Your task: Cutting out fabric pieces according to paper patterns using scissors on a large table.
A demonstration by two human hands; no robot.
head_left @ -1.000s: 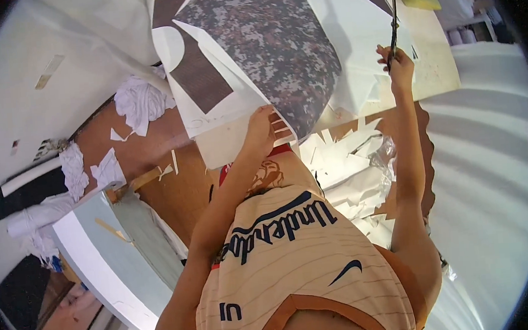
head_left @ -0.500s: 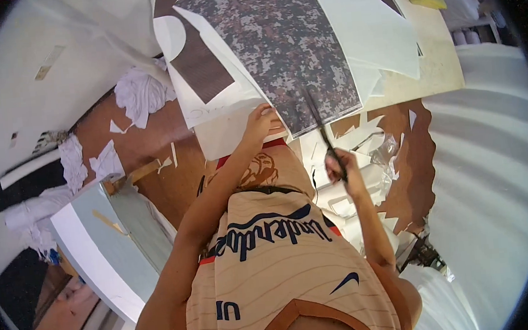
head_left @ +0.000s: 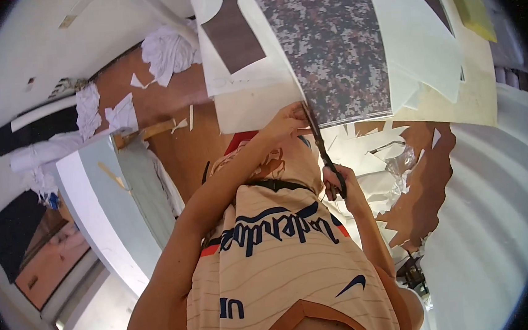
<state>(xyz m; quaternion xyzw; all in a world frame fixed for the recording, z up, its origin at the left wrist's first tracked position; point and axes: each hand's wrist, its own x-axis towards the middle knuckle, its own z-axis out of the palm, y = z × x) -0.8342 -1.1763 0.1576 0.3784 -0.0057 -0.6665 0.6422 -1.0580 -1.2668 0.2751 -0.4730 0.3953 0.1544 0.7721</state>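
My right hand is wrapped round the handles of long dark scissors. Their blades point up and away, along the lower left corner of a camouflage-patterned fabric piece. At that corner, the fingers of my left hand close on the fabric's edge, right beside the blade tips. The fabric lies on the table, its near edge running along the table's front. White paper-like sheets lie to its right, and a dark brown piece to its left.
Heaps of white cloth and scraps lie on the brown floor at left. White offcuts and clear plastic are below the table edge at right. A pale grey and white panel stands at my left, white sheeting at right.
The scissors have moved left from the middle of the fabric's near edge to its left corner. My left hand stays at that corner. The view has shifted, so the table appears further right.
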